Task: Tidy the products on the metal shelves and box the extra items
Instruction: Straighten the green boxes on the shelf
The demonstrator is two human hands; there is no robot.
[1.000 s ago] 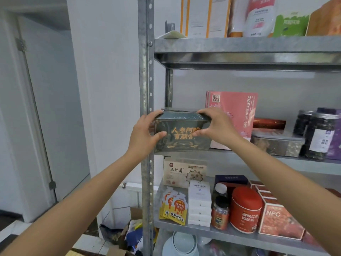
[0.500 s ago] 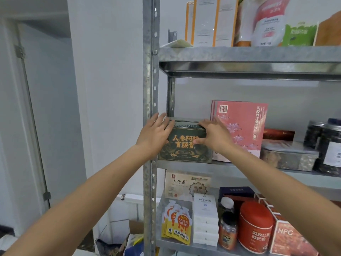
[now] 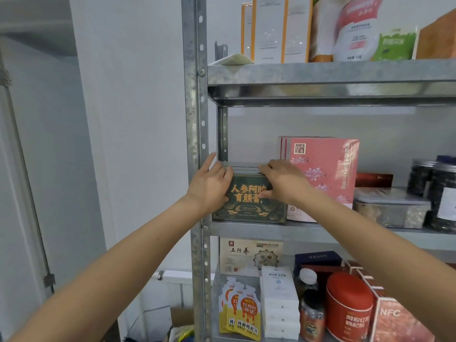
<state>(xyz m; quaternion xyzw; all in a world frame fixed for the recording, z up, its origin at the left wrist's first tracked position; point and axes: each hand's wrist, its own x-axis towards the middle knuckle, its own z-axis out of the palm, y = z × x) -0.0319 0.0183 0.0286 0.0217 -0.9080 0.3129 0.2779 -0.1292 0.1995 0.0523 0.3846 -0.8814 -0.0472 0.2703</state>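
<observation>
A dark green box with gold lettering (image 3: pixel 249 211) stands at the left end of the middle metal shelf (image 3: pixel 308 230), touching a tall pink box (image 3: pixel 325 174) on its right. My left hand (image 3: pixel 209 183) presses flat against the green box's left front edge, fingers straight, next to the shelf post (image 3: pixel 196 95). My right hand (image 3: pixel 283 181) holds the box's upper right corner, fingers over the top and thumb on the front face. More green boxes seem to stand behind it.
Right of the pink box are a flat metal tin (image 3: pixel 389 208) and dark jars (image 3: pixel 441 193). The lower shelf holds orange pouches (image 3: pixel 244 314), white boxes (image 3: pixel 278 299), bottles and a red tin (image 3: pixel 348 307). Cartons and bags fill the top shelf (image 3: pixel 320 72).
The green box went from held in the air in front of the post onto the middle shelf, pushed back beside the pink box. My left hand flattened against it.
</observation>
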